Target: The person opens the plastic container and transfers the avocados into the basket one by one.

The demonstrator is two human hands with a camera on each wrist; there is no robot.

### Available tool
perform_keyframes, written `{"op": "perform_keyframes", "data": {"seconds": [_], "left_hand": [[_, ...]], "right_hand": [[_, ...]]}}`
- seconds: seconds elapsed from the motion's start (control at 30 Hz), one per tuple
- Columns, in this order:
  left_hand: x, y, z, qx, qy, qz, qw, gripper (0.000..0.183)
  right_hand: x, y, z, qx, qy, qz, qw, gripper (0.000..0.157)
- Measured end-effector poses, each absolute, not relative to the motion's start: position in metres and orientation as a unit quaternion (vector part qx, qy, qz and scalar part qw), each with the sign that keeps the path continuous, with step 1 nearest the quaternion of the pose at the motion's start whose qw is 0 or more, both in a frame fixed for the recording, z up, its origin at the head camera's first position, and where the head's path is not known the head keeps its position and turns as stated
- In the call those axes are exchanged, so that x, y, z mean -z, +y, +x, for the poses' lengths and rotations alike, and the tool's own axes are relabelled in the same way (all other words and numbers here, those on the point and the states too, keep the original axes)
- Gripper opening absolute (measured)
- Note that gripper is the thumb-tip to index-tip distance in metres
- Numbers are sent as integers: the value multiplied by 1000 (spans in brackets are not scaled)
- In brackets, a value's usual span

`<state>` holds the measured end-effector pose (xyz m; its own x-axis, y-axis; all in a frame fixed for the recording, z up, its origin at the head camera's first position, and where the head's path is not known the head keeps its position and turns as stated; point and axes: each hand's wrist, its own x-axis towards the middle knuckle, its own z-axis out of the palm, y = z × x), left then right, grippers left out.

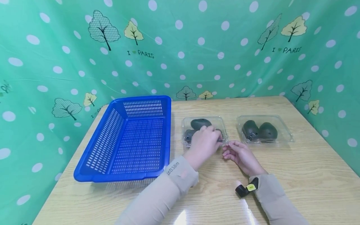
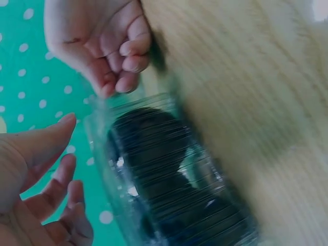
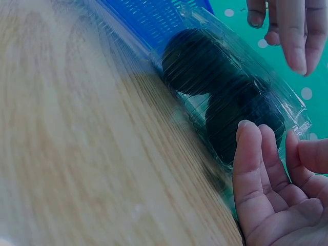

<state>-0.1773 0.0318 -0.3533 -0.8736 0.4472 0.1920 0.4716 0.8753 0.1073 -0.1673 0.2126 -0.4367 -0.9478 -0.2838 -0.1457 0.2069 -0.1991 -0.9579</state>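
A clear plastic clamshell container [image 1: 184, 122] with dark avocados [image 1: 201, 123] inside stands on the table, right of the basket. My right hand [image 1: 242, 156] pinches its near right corner between thumb and index finger; the right wrist view shows this pinch [image 3: 294, 138] at the rim. Over the container hovers my left hand [image 1: 204, 140], hiding part of the fruit in the head view. In the left wrist view the left thumb and fingers [image 2: 48, 148] are spread apart, beside the container, with nothing between them.
A large blue plastic basket [image 1: 168, 137] stands on the left of the wooden table [image 1: 213, 203]. To the right lies a second clear container [image 1: 284, 128] holding two dark avocados [image 1: 267, 131]. A green polka-dot cloth [image 1: 180, 56] hangs behind and along the sides.
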Motion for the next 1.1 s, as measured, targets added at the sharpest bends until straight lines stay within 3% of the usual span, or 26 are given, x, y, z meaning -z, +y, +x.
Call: {"op": "perform_keyframes", "data": {"seconds": [1.1], "left_hand": [[395,35,-176,-121,-907,-304,266,17]], "right_hand": [[437,211,-168,764,626,-25,152,20]]}}
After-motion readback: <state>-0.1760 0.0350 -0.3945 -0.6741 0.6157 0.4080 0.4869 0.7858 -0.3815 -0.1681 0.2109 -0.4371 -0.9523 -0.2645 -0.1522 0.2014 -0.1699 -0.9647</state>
